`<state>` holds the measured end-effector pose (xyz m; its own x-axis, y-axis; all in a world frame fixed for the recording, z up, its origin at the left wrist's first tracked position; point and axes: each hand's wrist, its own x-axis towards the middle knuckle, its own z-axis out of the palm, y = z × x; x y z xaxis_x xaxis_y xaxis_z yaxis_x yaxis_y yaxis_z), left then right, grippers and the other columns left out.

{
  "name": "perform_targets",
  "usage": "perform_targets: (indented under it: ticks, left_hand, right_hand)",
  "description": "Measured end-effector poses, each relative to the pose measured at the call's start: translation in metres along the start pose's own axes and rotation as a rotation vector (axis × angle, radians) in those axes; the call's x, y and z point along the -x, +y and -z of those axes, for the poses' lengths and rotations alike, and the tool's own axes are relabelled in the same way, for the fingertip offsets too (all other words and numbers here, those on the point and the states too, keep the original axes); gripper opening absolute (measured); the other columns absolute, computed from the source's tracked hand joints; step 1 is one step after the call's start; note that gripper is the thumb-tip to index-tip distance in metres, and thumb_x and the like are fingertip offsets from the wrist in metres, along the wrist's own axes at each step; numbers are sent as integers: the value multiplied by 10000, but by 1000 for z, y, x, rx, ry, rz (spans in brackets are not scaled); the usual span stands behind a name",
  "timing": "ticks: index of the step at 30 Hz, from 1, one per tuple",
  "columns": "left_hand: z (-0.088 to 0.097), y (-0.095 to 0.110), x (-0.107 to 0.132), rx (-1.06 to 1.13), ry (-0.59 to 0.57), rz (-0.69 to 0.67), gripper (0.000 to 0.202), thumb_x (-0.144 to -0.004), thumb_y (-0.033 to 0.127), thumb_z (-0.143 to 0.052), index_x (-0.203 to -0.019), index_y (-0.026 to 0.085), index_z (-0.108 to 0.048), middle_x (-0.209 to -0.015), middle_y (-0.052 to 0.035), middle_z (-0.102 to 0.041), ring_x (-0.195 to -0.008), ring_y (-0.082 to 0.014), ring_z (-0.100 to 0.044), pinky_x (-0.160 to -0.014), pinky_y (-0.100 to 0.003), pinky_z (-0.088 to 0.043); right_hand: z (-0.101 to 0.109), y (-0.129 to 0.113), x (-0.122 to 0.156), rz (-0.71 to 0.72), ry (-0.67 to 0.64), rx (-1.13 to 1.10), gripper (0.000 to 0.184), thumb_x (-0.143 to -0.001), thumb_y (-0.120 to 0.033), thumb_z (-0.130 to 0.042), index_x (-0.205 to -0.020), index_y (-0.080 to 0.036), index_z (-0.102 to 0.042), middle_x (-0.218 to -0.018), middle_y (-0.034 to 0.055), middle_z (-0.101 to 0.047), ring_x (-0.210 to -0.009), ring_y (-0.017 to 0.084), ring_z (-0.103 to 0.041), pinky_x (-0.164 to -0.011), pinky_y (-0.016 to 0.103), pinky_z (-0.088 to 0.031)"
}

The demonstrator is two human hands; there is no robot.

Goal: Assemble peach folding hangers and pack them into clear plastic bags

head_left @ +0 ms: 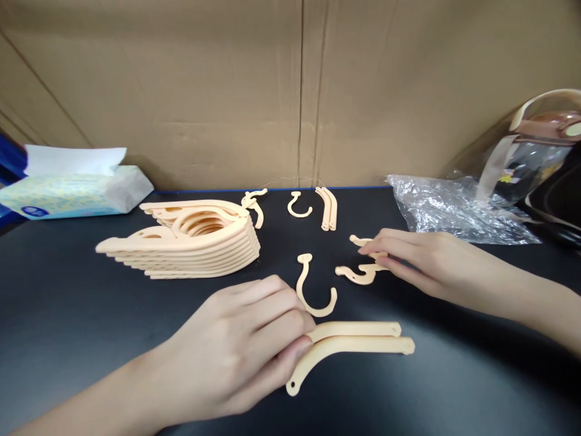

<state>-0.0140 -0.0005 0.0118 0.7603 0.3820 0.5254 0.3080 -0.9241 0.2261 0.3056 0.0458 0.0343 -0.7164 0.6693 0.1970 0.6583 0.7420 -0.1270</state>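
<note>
- The left hand (240, 351) was curled shut, its fingertips and thumb pinching the near ends of two curved arm pieces (363, 346), which lay side by side on the desk (91, 315) and pointed to the right.
- The right hand (417, 260) lay with its fingers stretched almost flat over a small connector piece (358, 275). The thumb was hidden, so I cannot tell whether it gripped the piece or only pressed on it.
- A loose hook (300, 283) lay between the two hands, just beyond the left fingertips and near the connector piece, touching neither.
- To the left stood a stack of folded hangers (200, 251) in the same peach plastic, its edges neatly lined up.
- At the back of the desk lay a second hook (299, 215), a spare pair of arms (329, 209) and another small fitting (254, 203), all close together.
- A tissue pack (68, 194) sat at the far left, a crumpled plastic bag (454, 212) at the right, and a cardboard wall (227, 91) behind.
- In my judgement, the pinch would serve best if the two arm ends stayed level with each other, flat on the desk, with their holes in line.
- The thin plastic looked likely to flex, so a light, square grip near the ends seemed wiser than a twist, and the connector piece wanted steadying so that it did not skate away.
</note>
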Motion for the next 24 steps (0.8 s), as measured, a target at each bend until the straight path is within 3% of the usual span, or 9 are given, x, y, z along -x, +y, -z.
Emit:
perform_targets:
  ticks: [3, 7, 9, 13, 19, 24]
  left_hand:
    - [0, 0, 0, -3, -2, -1, 170, -1069, 113, -476, -1082, 165, -637, -902, -35, -703, -796, -193, -601, -720, -328, -466]
    - [-1, 0, -1, -11, -4, -1, 169, -1068, 108, -476, -1085, 163, -635, -911, -37, -698, -810, -193, -595, -729, -331, -463]
    - [-2, 0, -1, -16, -8, -2, 168, -1070, 113, -476, -1082, 163, -636, -915, -37, -695, -815, -192, -593, -736, -332, -464]
    - [-2, 0, 0, -20, -14, 1, 178, -1075, 111, -467, -1091, 161, -637, -927, -36, -697, -823, -189, -592, -740, -327, -462]
    - [-2, 1, -1, -23, -15, 1, 183, -1083, 118, -458, -1075, 163, -635, -925, -34, -694, -819, -188, -579, -746, -323, -454]
    - [-3, 0, -1, -32, -13, -6, 178, -1081, 116, -464, -1086, 161, -636, -914, -34, -698, -819, -192, -584, -748, -326, -459]
  right_hand:
    - [-5, -1, 2, -100, 89, -29, 295, -1074, -291, -450, -1348, -264, -555, -958, 51, -781, -717, 225, -752, -618, 351, -562]
    - [-6, -4, 0, -88, 141, -36, 148, -1055, -259, -460, -1144, -276, -577, -941, 56, -738, -752, 219, -720, -659, 355, -538]
    - [-5, -6, -1, -67, 129, -67, 149, -1064, -231, -423, -1049, -278, -564, -951, 62, -702, -747, 201, -685, -664, 345, -524]
    - [-5, -10, -5, -41, 41, -205, 220, -1078, -188, -378, -1070, -259, -586, -994, 60, -671, -813, 170, -673, -714, 303, -533]
    - [-12, -8, -5, -37, -16, -364, 250, -1078, -421, -541, -1102, -217, -684, -999, 40, -646, -810, 144, -677, -700, 255, -536]
    - [-13, -5, -5, 2, -27, -350, 266, -1093, -394, -528, -1122, -205, -713, -1082, 52, -637, -913, 143, -674, -813, 262, -536]
